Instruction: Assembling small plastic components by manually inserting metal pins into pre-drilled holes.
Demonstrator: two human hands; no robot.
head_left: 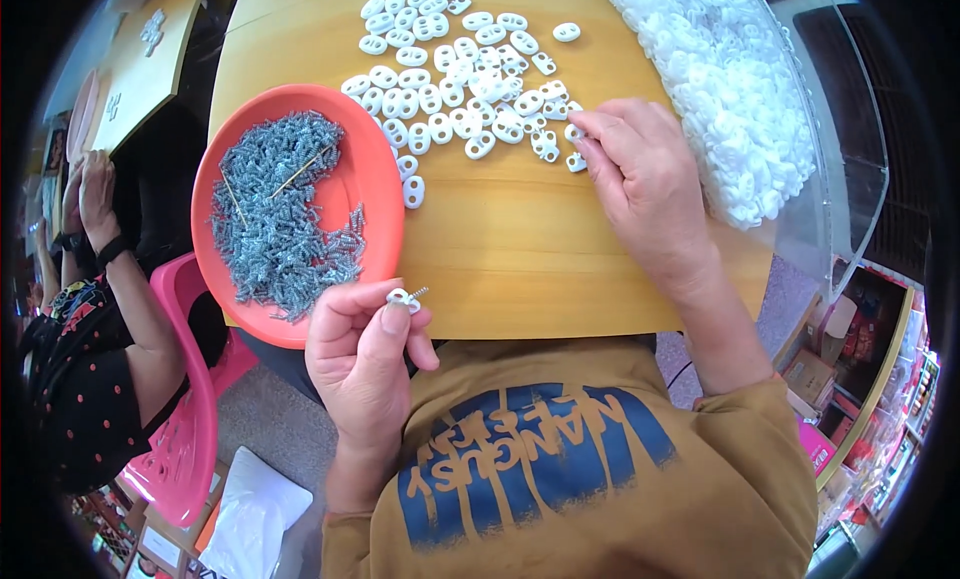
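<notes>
Pinching, the left hand (365, 354) holds a holed white oval (399, 295) and coiled metal spring (420, 293), the right hand (640, 174) a white piece (572, 134).

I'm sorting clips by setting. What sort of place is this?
Probably an assembly workroom, perhaps in a shop: a red tray of screw-like metal parts, white two-holed pieces on a table, and goods-filled shelves.

The left grip (358, 351) is positioned near left, fingers curled and thumb pressed inward. The right grip (640, 174) extends far right, thumb and forefinger tips close together.
</notes>
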